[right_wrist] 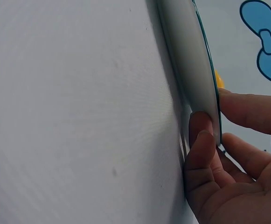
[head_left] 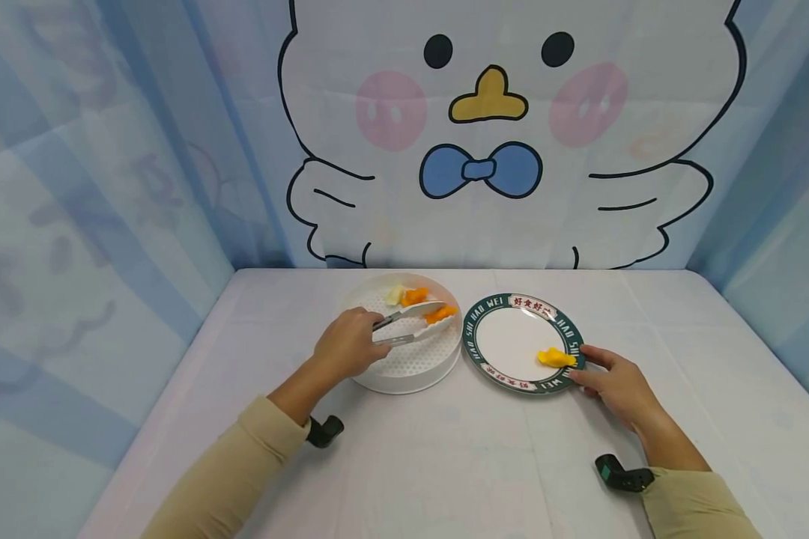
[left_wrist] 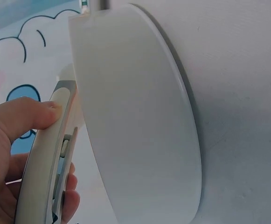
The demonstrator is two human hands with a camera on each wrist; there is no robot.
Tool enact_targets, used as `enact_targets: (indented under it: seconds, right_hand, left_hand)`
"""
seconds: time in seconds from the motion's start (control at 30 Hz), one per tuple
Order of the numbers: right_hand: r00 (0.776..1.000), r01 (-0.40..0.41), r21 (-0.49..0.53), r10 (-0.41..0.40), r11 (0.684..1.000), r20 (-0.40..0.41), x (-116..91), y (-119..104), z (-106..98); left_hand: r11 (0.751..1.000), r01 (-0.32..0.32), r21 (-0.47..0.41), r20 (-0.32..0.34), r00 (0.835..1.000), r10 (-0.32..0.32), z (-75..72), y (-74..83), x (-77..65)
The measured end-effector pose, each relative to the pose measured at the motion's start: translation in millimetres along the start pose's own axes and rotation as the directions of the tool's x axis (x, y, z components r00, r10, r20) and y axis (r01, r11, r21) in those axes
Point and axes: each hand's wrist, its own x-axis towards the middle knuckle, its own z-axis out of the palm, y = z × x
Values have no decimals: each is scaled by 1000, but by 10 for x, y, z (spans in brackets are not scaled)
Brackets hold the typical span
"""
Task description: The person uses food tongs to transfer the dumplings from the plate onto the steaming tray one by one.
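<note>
My left hand (head_left: 352, 346) grips a pair of tongs (left_wrist: 44, 154), thumb on one arm and fingers curled round the other. The tong tips reach into a round white basket (head_left: 404, 383) with a perforated floor and lie on either side of an orange piece (head_left: 441, 314); whether they squeeze it I cannot tell. Another orange piece (head_left: 414, 296) and a pale yellow piece (head_left: 394, 295) lie at the basket's back. My right hand (head_left: 616, 385) pinches the right rim of a green-edged white plate (head_left: 502, 337), thumb on top, fingers underneath. A yellow piece (head_left: 556, 358) rests on the plate near that thumb.
Basket and plate stand side by side on a white-covered table (head_left: 445, 464). Behind them hangs a curtain (head_left: 499, 232) with a cartoon figure, and more curtains (head_left: 94, 224) border the sides. Each wrist wears a small black camera (head_left: 623, 475).
</note>
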Motion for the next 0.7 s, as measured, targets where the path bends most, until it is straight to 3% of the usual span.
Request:
enact_targets:
  seconds: [0.7]
  right_hand:
    - [1000,-11,-7,11,1000,-1,-8,-18,-3]
  left_hand:
    - [998,37,55,33,999,-39,111,34,44]
